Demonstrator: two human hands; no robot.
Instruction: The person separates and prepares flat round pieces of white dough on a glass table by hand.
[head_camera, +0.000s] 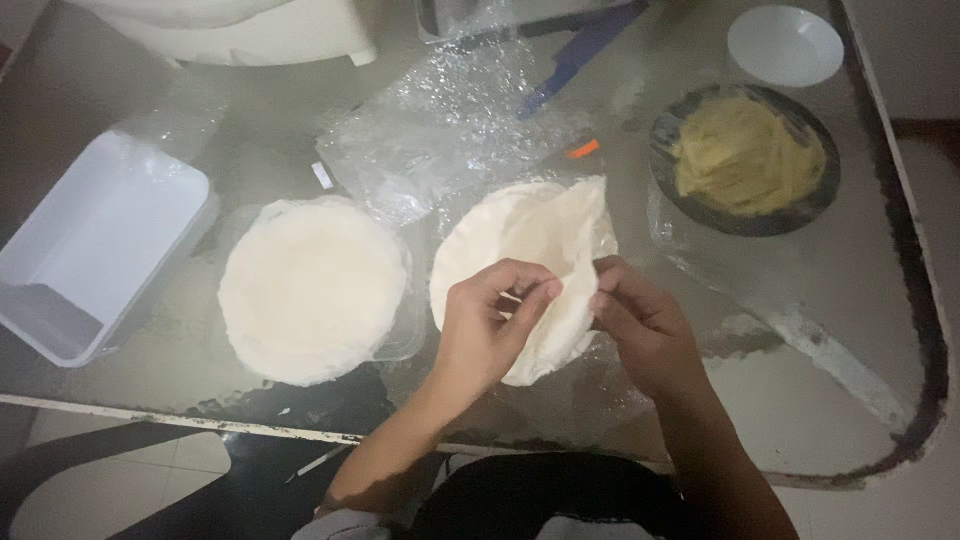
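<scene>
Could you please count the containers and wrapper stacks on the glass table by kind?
Round white wrapper stacks: 2
Dark bowl of yellow filling: 1
White bowl: 1
White rectangular tray: 1
Total: 5

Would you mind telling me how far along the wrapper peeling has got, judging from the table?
Done: a separate stack of round wrappers lies left of the hands, and the plastic packaging is open. In hand: the left hand and right hand pinch the top sheet, lifted off the right stack. Left: that stack is not used up, and the yellow filling in its dark bowl looks untouched.
</scene>
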